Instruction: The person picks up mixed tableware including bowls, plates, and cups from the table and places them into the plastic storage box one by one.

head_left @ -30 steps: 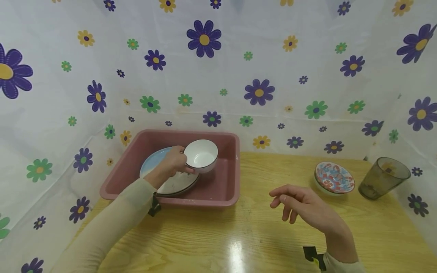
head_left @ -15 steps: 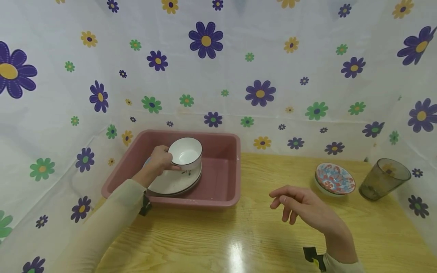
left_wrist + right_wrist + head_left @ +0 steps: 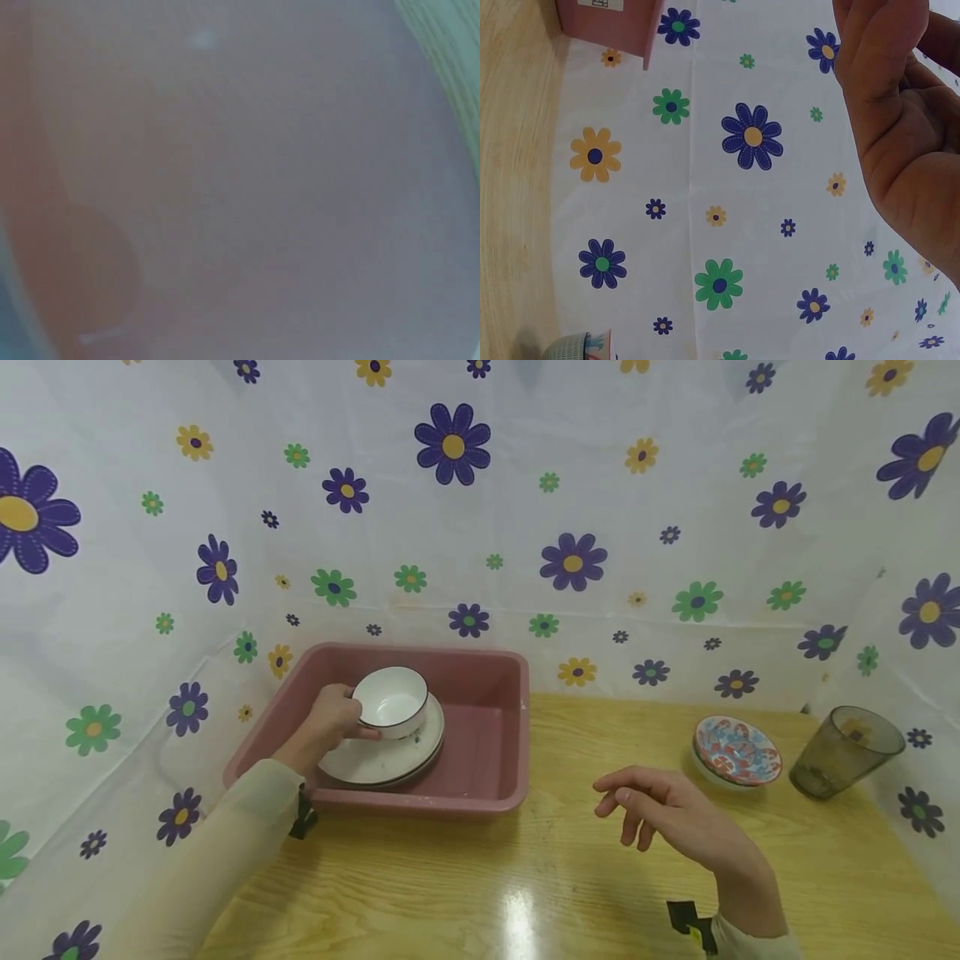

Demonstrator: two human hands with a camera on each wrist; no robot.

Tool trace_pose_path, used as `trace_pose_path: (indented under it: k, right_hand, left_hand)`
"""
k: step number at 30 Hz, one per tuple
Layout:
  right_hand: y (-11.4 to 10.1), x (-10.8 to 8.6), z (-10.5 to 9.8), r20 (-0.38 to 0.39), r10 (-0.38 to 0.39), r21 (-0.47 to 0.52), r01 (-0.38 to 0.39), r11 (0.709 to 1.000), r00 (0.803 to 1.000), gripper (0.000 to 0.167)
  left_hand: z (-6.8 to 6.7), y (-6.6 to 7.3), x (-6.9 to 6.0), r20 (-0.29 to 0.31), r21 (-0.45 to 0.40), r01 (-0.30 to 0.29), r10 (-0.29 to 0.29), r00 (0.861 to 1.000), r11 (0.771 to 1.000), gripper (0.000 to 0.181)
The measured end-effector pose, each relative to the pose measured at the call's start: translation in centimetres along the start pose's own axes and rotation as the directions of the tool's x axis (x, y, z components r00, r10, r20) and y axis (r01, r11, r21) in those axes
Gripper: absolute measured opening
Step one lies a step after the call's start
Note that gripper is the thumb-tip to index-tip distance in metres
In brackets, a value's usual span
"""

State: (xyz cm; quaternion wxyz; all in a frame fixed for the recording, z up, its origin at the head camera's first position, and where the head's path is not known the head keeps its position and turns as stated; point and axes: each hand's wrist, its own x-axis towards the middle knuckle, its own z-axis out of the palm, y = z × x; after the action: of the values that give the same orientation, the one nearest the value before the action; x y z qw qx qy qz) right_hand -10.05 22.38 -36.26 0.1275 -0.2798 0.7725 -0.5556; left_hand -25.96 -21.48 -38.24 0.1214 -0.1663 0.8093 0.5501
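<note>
In the head view my left hand grips the left side of a white bowl with a dark rim. The bowl is at the stacked plates inside a pink plastic basin; whether it touches the top plate I cannot tell. The left wrist view is blurred, filled by the pinkish basin wall. Over the table, right of the basin, my right hand hovers with loosely bent fingers and holds nothing. In the right wrist view that hand appears at the upper right.
Right of my right hand, a bowl with a red and blue pattern sits on what looks like another bowl. Beside it stands a tinted grey glass. A flower-printed white sheet encloses the wooden table at back and sides.
My left hand has carried the white bowl leftward, from the plates' right side to above the plates. My right hand has stayed in place.
</note>
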Motion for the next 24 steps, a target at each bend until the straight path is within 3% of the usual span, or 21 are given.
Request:
trace_pose_path:
  k: [24]
  right_hand:
    - [0.0, -0.2, -0.2, -0.006, 0.002, -0.014, -0.002, 1.0, 1.0, 0.03]
  left_hand:
    - [-1.8, -1.0, 0.0, 0.013, -0.014, 0.036, -0.036, 0.999, 0.999, 0.055]
